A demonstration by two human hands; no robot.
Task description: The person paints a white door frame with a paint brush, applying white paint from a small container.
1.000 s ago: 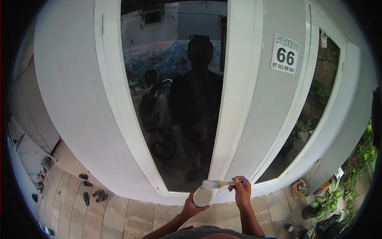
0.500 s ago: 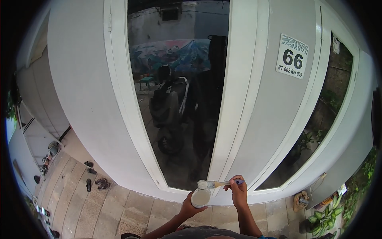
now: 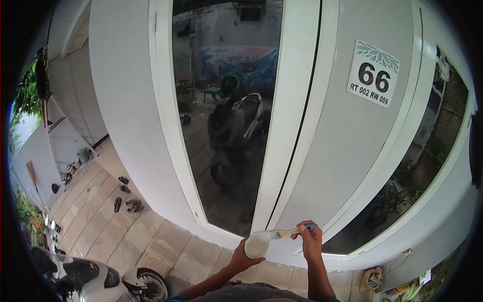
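Observation:
My left hand (image 3: 245, 256) is wrapped round a small container of white paint (image 3: 257, 245), held in front of my body. In my right hand (image 3: 311, 239) is a paintbrush (image 3: 289, 233), gripped by its handle and lying nearly level. Its white-coated bristles reach the container's upper right rim. Just beyond both hands stands a white-framed glass door (image 3: 226, 151), with a dark gap running along its right edge. A light grey wall panel (image 3: 329, 131) rises to the right of that gap.
A house number plate (image 3: 375, 74) hangs on the panel. At lower left a parked motorcycle (image 3: 95, 279) stands on the paving, with several pieces of footwear (image 3: 134, 206) near the wall. Farther left, a person (image 3: 42, 80) is up on a ladder (image 3: 63, 128). A sack (image 3: 372, 280) sits at lower right.
My view has swung left, bringing the motorcycle and the person on the ladder into sight. A dark gap now shows beside the door. The brush's bristles have moved lower against the container's rim.

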